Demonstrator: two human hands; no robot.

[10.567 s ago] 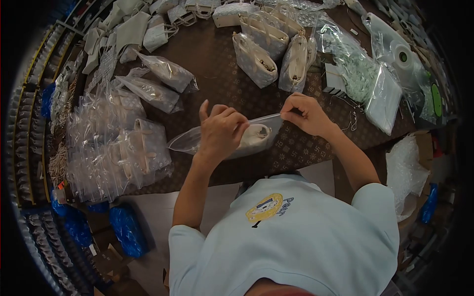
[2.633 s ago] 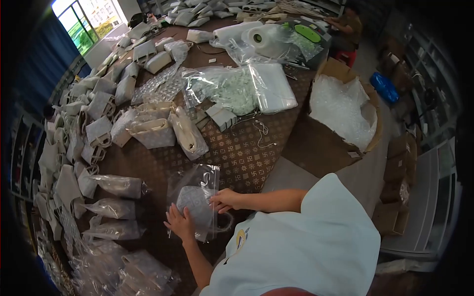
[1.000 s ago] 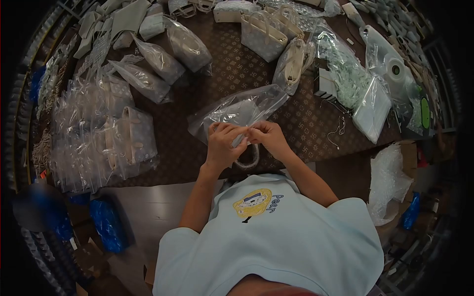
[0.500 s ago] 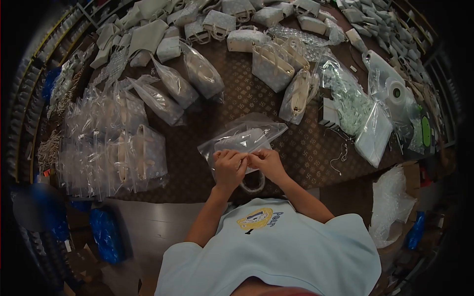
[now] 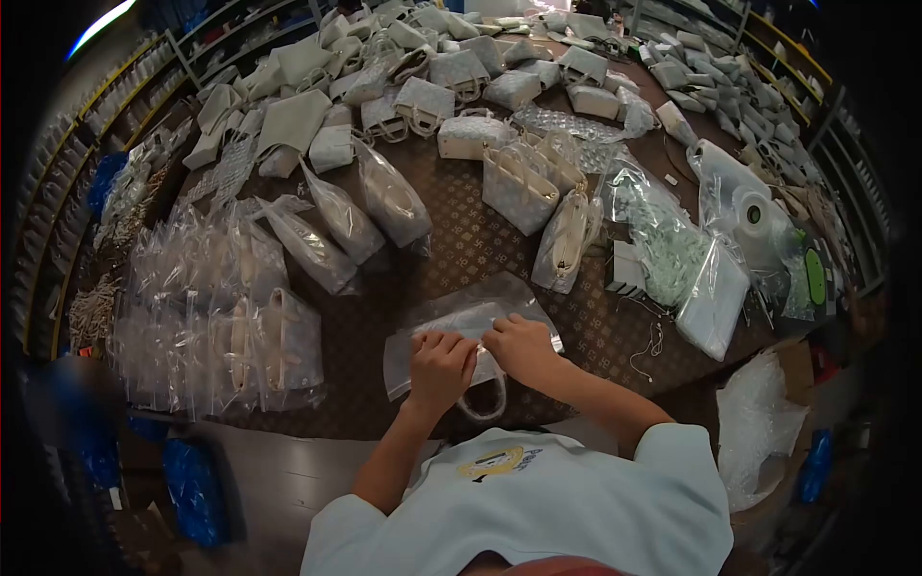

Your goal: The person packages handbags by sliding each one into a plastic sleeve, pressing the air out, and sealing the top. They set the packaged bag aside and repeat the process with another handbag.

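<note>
A clear plastic bag (image 5: 509, 293) lies at the table's near edge, with something pale showing through the film. From beneath my hands a light handle loop (image 5: 482, 401) of a handbag sticks out toward my body. My left hand (image 5: 442, 367) is closed, fingers curled on the near part of the plastic. Close beside it, my right hand (image 5: 521, 348) is also closed on the plastic, its back turned up. The fingertips of both hands are partly hidden, and most of the handbag is covered by the film and hands.
Bagged handbags (image 5: 216, 336) stand in a tight row at left; several others (image 5: 394, 202) lie farther back. Unwrapped handbags (image 5: 519, 187) stand ahead. A tape roll (image 5: 752, 215), green-tinted plastic (image 5: 672, 259) and a white packet (image 5: 713, 298) lie right. Many pale handbags fill the far side.
My view has tilted up, so the table sits lower in it. The plastic bag's raised edge has come down flatter, and my right hand has turned more palm-down over it.
</note>
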